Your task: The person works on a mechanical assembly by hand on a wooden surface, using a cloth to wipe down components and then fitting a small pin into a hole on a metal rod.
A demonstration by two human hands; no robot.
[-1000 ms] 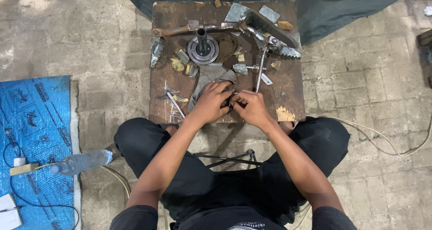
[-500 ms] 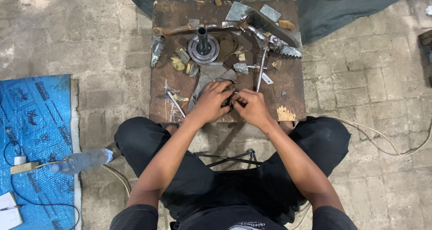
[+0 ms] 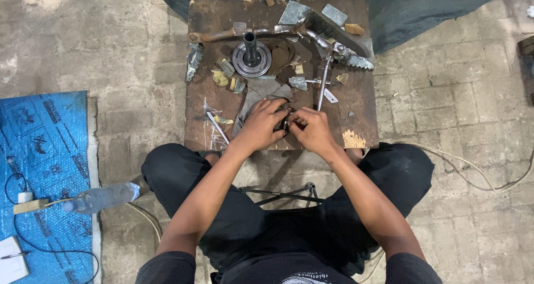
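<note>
Fingers of my left hand point(image 3: 260, 127) and right hand point(image 3: 312, 129) pinch a small dark metal part point(image 3: 285, 124) over the scarred wooden worktop point(image 3: 356, 84); it seems stiff, light, best gripped by its edges.

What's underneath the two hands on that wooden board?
A grey cloth lies on the wooden board and runs under the left hand. Between it and the right hand a small dark metal part peeks out; the fingers cover most of it, so its shape cannot be told.
</note>
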